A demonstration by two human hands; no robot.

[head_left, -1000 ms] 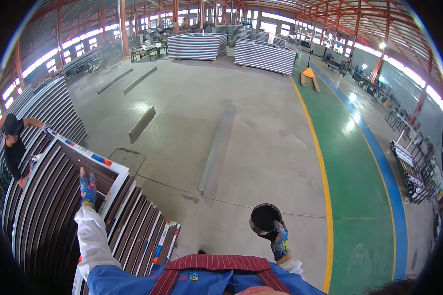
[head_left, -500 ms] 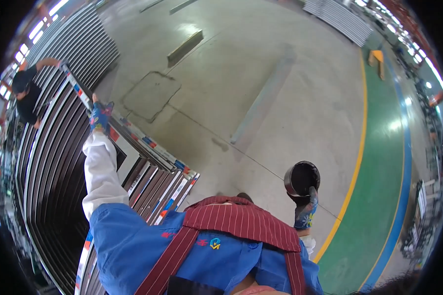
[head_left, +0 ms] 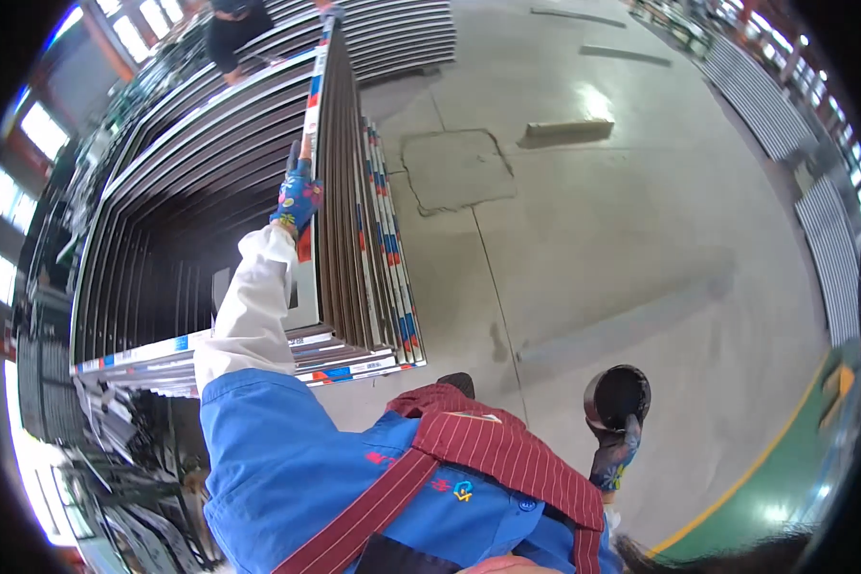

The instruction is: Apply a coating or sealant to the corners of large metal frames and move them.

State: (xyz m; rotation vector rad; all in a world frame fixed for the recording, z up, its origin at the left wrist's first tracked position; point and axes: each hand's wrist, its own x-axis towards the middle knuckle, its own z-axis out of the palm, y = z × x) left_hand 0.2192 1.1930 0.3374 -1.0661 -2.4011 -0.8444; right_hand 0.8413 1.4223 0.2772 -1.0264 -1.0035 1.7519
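Note:
My left hand (head_left: 298, 196), in a blue flowered glove with bare fingertips, grips the upper edge of a dark brown rectangular frame (head_left: 314, 113). White tape with red and blue patches runs along that edge. This frame stands in a close row of similar upright frames (head_left: 340, 239). Off to the right, away from the row, my right hand (head_left: 617, 457) wears a matching glove. It is closed on a dark round container (head_left: 618, 398) with an open top; its inside looks black, and the contents cannot be made out.
At the far end of the row stands another person (head_left: 234, 38), whose gloved hand (head_left: 332, 11) touches the same frame. Stacked grey panels (head_left: 397, 38) are behind. A long bar (head_left: 569, 129) lies on the grey floor. A green lane (head_left: 765, 507) edged in yellow runs at lower right.
My view has swung left, so the frames and the co-worker appear further right in the picture. My left hand stays on the frame's edge, and my right hand keeps the container.

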